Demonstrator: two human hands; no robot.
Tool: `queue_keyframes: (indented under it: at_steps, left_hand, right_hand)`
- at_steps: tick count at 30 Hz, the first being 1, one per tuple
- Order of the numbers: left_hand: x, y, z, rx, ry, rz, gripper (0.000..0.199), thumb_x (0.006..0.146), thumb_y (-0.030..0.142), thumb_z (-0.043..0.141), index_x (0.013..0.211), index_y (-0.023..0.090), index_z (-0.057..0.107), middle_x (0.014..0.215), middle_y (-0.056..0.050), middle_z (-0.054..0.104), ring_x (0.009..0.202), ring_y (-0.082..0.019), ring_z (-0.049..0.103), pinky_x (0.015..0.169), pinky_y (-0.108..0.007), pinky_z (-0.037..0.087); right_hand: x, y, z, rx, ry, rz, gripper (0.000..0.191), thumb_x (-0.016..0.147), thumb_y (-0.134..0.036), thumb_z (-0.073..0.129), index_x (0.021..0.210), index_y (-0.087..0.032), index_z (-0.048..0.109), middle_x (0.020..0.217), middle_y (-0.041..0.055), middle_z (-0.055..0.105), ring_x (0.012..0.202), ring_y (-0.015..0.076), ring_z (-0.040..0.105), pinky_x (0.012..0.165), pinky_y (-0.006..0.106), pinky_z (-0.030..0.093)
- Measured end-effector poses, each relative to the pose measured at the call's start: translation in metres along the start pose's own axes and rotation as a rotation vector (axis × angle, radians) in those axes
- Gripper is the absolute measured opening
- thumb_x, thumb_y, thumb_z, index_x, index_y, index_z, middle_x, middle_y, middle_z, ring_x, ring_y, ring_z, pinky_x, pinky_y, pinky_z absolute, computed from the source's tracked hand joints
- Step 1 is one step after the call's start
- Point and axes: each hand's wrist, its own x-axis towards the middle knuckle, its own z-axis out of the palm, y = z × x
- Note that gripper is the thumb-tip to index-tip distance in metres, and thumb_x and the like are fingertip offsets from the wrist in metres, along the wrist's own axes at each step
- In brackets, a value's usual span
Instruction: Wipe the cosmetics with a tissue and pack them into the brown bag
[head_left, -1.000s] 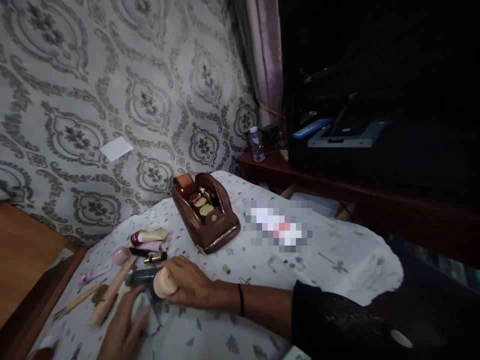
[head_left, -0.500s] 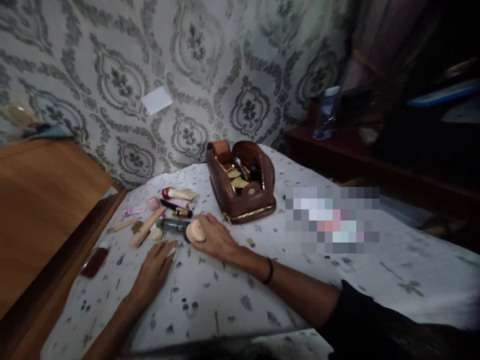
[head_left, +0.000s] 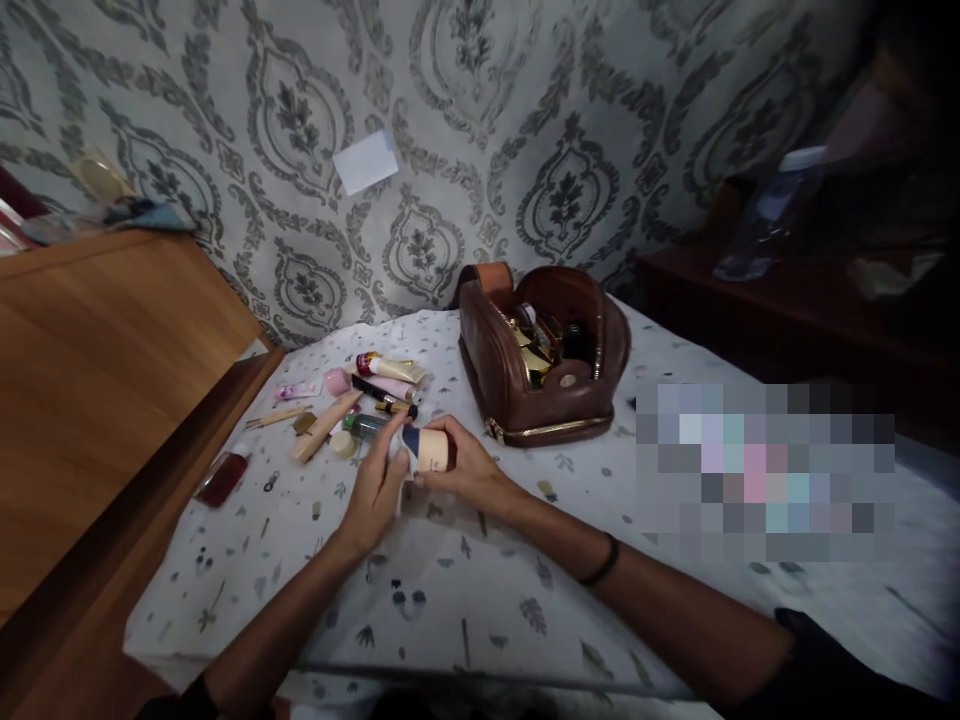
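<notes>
My right hand (head_left: 469, 470) grips a small beige bottle (head_left: 433, 451) with a dark blue end, tilted on its side above the bed. My left hand (head_left: 379, 490) presses a white tissue (head_left: 405, 470) against the blue end, its fingers closed around it. Just behind the hands lies a green-capped bottle (head_left: 364, 427), partly hidden by my left fingers. Beside it are a round cream pot (head_left: 343, 445), a peach tube (head_left: 324, 428), a black pen-like item (head_left: 373, 390) and a cream tube with a red cap (head_left: 390, 368). A brown zip bag (head_left: 555, 430) stands unzipped to the right, with cosmetics inside.
A bottle of red liquid (head_left: 223, 477) lies near the wooden bed edge (head_left: 150, 500) at left. Clear plastic bottle (head_left: 772, 215) stands on a dark red table at right. A blurred-out patch covers something on the patterned sheet (head_left: 480, 610).
The beige bottle has come up off the sheet, turned sideways in my right hand. My left hand has moved right and up to meet it with the tissue. The view has shifted left.
</notes>
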Motion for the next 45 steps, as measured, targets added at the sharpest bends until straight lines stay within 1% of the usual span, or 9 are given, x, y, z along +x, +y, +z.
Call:
queue_keyframes:
  at_steps: [7, 15, 20, 24, 29, 34, 38, 41, 45]
  left_hand:
    - [0.026, 0.003, -0.001, -0.155, -0.114, -0.106, 0.038, 0.097, 0.043, 0.044, 0.113, 0.016, 0.065, 0.111, -0.007, 0.07, 0.099, -0.021, 0.063, 0.089, -0.032, 0.047]
    - [0.029, -0.009, -0.007, -0.431, -0.125, -0.295, 0.039, 0.09, 0.047, 0.051, 0.1, 0.015, 0.072, 0.102, -0.006, 0.074, 0.1, -0.023, 0.066, 0.09, -0.032, 0.05]
    - [0.023, -0.014, -0.001, -0.459, -0.032, -0.373, 0.054, 0.094, 0.056, 0.041, 0.1, 0.012, 0.072, 0.098, -0.01, 0.075, 0.096, -0.025, 0.068, 0.086, -0.036, 0.054]
    - [0.021, -0.014, -0.002, -0.335, 0.0, -0.314, 0.049, 0.097, 0.05, 0.04, 0.109, 0.013, 0.071, 0.114, -0.011, 0.072, 0.11, -0.026, 0.065, 0.1, -0.039, 0.048]
    - [0.014, -0.009, -0.005, -0.181, -0.015, -0.12, 0.048, 0.103, 0.044, 0.035, 0.132, 0.014, 0.059, 0.137, -0.011, 0.062, 0.133, -0.024, 0.053, 0.116, -0.04, 0.036]
    - [0.006, -0.009, -0.004, 0.014, -0.096, 0.205, 0.045, 0.104, 0.035, 0.037, 0.144, 0.018, 0.048, 0.146, -0.012, 0.055, 0.136, -0.023, 0.05, 0.116, -0.042, 0.037]
    - [0.006, -0.013, -0.006, 0.114, -0.137, 0.409, 0.048, 0.102, 0.026, 0.042, 0.15, 0.021, 0.04, 0.15, -0.013, 0.05, 0.14, -0.023, 0.045, 0.117, -0.043, 0.036]
    - [0.008, -0.015, -0.009, 0.102, -0.112, 0.445, 0.05, 0.102, 0.028, 0.042, 0.151, 0.021, 0.037, 0.151, -0.013, 0.049, 0.141, -0.025, 0.044, 0.117, -0.044, 0.036]
    - [0.009, -0.015, -0.011, 0.018, -0.071, 0.328, 0.048, 0.103, 0.036, 0.038, 0.148, 0.018, 0.041, 0.147, -0.015, 0.053, 0.136, -0.025, 0.049, 0.114, -0.041, 0.039]
  right_hand:
    - [-0.008, -0.002, 0.002, -0.4, -0.026, -0.152, 0.051, 0.064, -0.019, 0.075, 0.107, -0.022, 0.049, 0.09, -0.0026, 0.057, 0.076, 0.0134, 0.052, 0.066, 0.024, 0.044]
    - [-0.012, -0.002, 0.004, -0.657, -0.1, -0.469, 0.044, 0.081, -0.019, 0.067, 0.121, -0.023, 0.049, 0.118, 0.0084, 0.059, 0.114, 0.0234, 0.057, 0.097, 0.037, 0.046]
    - [-0.012, -0.003, 0.005, -0.785, 0.029, -0.442, 0.047, 0.078, -0.032, 0.076, 0.118, -0.023, 0.054, 0.12, 0.0106, 0.058, 0.115, 0.0281, 0.055, 0.097, 0.043, 0.047]
    - [-0.013, -0.005, 0.005, -0.819, 0.074, -0.383, 0.046, 0.078, -0.037, 0.076, 0.117, -0.022, 0.055, 0.109, 0.0091, 0.062, 0.103, 0.0273, 0.059, 0.09, 0.042, 0.05]
    - [-0.012, -0.001, 0.003, -0.785, 0.11, -0.365, 0.053, 0.081, -0.039, 0.073, 0.127, -0.021, 0.054, 0.116, 0.0114, 0.064, 0.107, 0.0275, 0.061, 0.093, 0.043, 0.05]
    - [-0.01, 0.003, 0.0, -0.686, 0.143, -0.257, 0.056, 0.074, -0.028, 0.072, 0.127, -0.021, 0.056, 0.121, 0.0097, 0.065, 0.111, 0.0276, 0.062, 0.098, 0.044, 0.049]
    - [-0.006, 0.001, -0.001, -0.439, 0.108, -0.131, 0.055, 0.068, -0.028, 0.076, 0.119, -0.019, 0.059, 0.117, 0.0074, 0.067, 0.108, 0.0258, 0.063, 0.096, 0.039, 0.05]
    - [-0.004, -0.003, -0.002, -0.168, 0.063, -0.002, 0.061, 0.064, -0.036, 0.083, 0.116, -0.018, 0.058, 0.114, 0.0071, 0.067, 0.103, 0.0232, 0.065, 0.09, 0.034, 0.053]
    - [-0.005, -0.009, 0.001, 0.083, 0.018, 0.108, 0.062, 0.064, -0.04, 0.087, 0.116, -0.02, 0.06, 0.109, 0.004, 0.069, 0.095, 0.0182, 0.067, 0.086, 0.03, 0.054]
